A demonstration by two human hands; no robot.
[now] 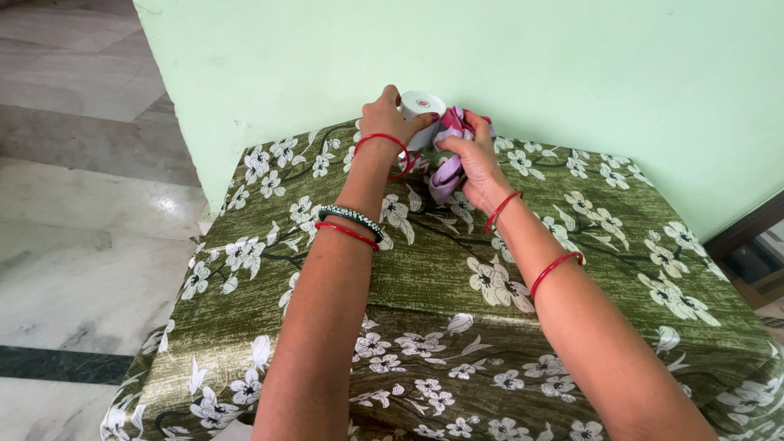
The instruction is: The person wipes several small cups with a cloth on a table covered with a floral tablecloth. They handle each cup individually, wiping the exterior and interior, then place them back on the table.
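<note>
My left hand (390, 121) grips a small white round container (421, 106) with a label on its lid, held at the far edge of the table by the wall. My right hand (474, 159) clutches a bunched purple and pink cloth (447, 175), pressing it against the side of the container. Both wrists wear red bangles; the left forearm also has a dark beaded one. The lower part of the container is hidden behind my fingers and the cloth.
The table is draped in an olive green cloth with white flowers (604, 269). A pale green wall (531, 57) rises right behind it. Grey marble floor (82, 204) lies to the left. Dark wooden furniture (751, 253) shows at the right edge.
</note>
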